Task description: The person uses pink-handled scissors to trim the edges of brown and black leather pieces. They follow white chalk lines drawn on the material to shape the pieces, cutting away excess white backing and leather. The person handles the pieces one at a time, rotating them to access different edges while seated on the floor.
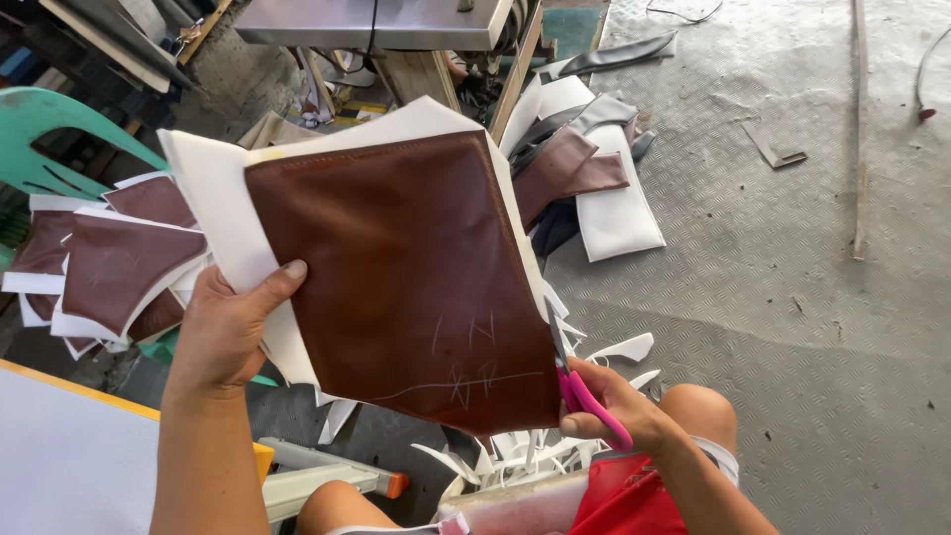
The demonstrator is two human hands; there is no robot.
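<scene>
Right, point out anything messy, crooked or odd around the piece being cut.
White offcut strips lie strewn below the brown leather panel, around the knees. More brown and white cut pieces sprawl in a loose pile on the grey floor. The white backing sticks out unevenly past the leather's edges.

The floor (792, 297) took up the right half of the frame: grey, with a raised checker pattern, dusty and lit by daylight, a soft shadow edge running across its lower part. A thin wooden strip (860, 129) lay upright along the far right. At the top centre stood a metal machine table (396, 22) on a wooden leg (421, 77). A green plastic chair (59, 134) showed at the upper left, in front of darker clutter. A white board with a yellow edge (69, 456) filled the lower left corner. A small flat scrap (775, 149) lay on the floor at the upper right.
</scene>
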